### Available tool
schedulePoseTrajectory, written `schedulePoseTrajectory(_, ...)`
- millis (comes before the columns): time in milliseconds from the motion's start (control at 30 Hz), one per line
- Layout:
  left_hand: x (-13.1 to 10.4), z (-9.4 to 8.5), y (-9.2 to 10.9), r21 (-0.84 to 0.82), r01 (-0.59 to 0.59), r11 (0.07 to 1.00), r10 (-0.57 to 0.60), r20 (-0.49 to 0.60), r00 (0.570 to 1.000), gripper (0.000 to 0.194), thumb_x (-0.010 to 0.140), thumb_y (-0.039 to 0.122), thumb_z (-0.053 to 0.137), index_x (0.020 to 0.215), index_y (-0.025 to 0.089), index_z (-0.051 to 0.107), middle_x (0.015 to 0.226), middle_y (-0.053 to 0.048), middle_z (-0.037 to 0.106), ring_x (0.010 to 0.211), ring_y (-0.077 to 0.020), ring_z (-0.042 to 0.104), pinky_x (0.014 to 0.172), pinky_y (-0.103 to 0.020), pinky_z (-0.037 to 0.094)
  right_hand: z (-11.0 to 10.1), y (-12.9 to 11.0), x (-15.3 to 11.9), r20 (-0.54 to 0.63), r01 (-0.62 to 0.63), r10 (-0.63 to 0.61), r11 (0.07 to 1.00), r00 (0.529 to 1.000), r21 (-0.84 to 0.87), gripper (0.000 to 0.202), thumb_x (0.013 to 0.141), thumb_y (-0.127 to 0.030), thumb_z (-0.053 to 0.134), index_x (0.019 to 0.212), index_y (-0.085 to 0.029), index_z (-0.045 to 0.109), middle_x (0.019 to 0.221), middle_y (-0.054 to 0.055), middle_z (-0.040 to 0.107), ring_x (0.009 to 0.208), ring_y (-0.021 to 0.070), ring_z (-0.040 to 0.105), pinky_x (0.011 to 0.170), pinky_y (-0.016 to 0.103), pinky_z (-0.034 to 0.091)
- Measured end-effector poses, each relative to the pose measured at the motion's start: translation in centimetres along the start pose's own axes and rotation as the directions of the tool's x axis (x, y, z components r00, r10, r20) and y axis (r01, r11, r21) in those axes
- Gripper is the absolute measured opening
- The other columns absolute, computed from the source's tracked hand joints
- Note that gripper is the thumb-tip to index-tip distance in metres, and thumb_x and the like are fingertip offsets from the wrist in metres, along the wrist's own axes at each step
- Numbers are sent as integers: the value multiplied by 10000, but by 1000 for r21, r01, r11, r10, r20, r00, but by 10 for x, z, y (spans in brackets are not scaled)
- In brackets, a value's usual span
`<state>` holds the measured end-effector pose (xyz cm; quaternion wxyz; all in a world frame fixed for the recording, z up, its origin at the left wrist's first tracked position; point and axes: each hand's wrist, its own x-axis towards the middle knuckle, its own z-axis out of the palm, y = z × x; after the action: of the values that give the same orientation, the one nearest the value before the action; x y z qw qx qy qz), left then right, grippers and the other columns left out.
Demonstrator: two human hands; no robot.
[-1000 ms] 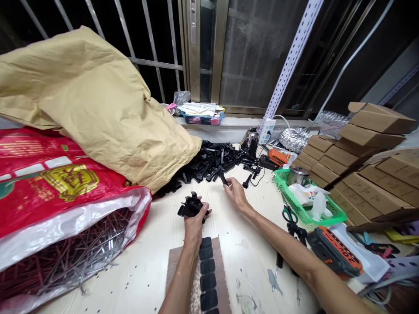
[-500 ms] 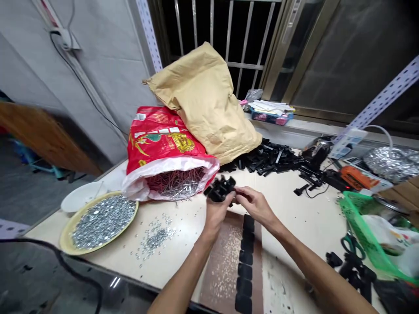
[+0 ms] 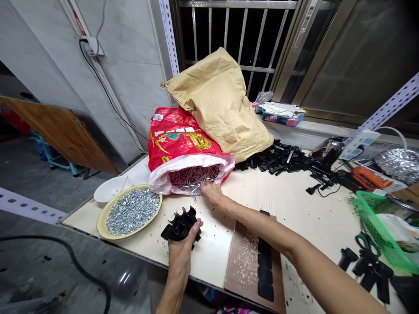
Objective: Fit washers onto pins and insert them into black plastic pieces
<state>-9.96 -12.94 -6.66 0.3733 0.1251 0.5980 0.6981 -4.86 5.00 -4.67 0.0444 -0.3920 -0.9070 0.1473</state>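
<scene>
My left hand (image 3: pixel 183 251) is closed around a cluster of black plastic parts (image 3: pixel 181 223), held above the table's near edge beside scattered small metal nuts. My right hand (image 3: pixel 214 195) reaches to the mouth of a red bag (image 3: pixel 183 137) that lies on its side. Its bent fingers touch the long thin metal screws (image 3: pixel 188 178) heaped inside; the fingertips are partly hidden among them. A yellow bowl (image 3: pixel 104 233) full of small metal nuts stands left of the bag. Beneath my right forearm is a brown board (image 3: pixel 237 279) with black pads (image 3: pixel 264 274) in a row and pale crumbs.
A tan paper sack (image 3: pixel 222 109) leans over the red bag. Behind it lies a pile of black parts (image 3: pixel 278 157). At right are a green basket (image 3: pixel 369 213), scissors (image 3: pixel 368 243) and more black pieces (image 3: pixel 369 270). A white dish (image 3: pixel 109 187) sits behind the bowl.
My right hand has left the black parts and moved over to the bag's mouth. My left hand has carried the parts left and nearer to me. The view has shifted slightly.
</scene>
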Motion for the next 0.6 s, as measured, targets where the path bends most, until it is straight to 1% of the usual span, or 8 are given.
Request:
schedulePoseTrajectory(100,1,0,1,1,-27,1000,27,11,1000,419,543,292,831,904,118,706,865,-98,733,842,-223,690,823,-309,513,-4,5,-23,29,-23,24,999,999,-27,403,778,7,448,1134,-142,561,1083,145,634,957,257,618,786,355,477)
schedulePoseTrajectory(233,4,2,-3,20,-32,999,31,26,999,427,537,294,833,909,127,704,871,-87,729,844,-212,682,840,-316,501,-11,24,-57,43,-78,79,997,996,-18,470,772,11,444,1205,-152,526,1079,170,625,896,275,636,740,387,475)
schedulePoseTrajectory(333,6,4,-6,80,-69,994,66,48,997,421,548,284,825,926,141,705,895,-80,727,871,-207,671,845,-306,490,-24,38,-77,67,-81,78,996,995,35,305,773,-62,532,1050,-167,611,912,116,666,814,240,648,697,333,473)
schedulePoseTrajectory(400,7,6,-7,139,-109,984,102,62,993,422,540,272,824,927,151,706,899,-71,727,866,-211,669,824,-299,492,-38,42,-88,47,-37,30,985,998,166,157,820,-139,527,940,-163,625,817,65,665,755,185,650,665,274,474)
schedulePoseTrajectory(467,5,10,-5,186,-128,974,117,65,991,424,512,251,831,907,154,710,888,-68,728,852,-219,669,803,-296,497,-54,40,-97,-43,64,-50,892,998,448,171,890,-226,464,949,-150,605,792,36,656,710,140,650,633,236,481)
schedulePoseTrajectory(533,2,15,-2,218,-132,967,121,64,991,417,489,233,835,881,155,713,861,-66,730,828,-225,671,780,-297,503,-69,32,-105,-189,203,-99,708,977,676,227,915,-308,456,965,-142,602,808,28,652,718,127,646,632,231,492)
schedulePoseTrajectory(567,1,18,0,225,-131,965,119,67,991,401,491,228,833,866,156,714,842,-64,730,813,-227,673,768,-298,507,-74,26,-107,-256,268,-115,645,960,716,236,901,-343,494,947,-147,617,826,28,653,749,130,641,655,241,496)
schedulePoseTrajectory(600,-1,20,1,226,-133,965,120,72,990,380,498,226,828,855,159,714,821,-61,729,795,-228,675,752,-299,512,-78,21,-109,-303,319,-136,629,943,709,230,879,-363,539,920,-159,636,846,24,652,789,133,631,692,251,497)
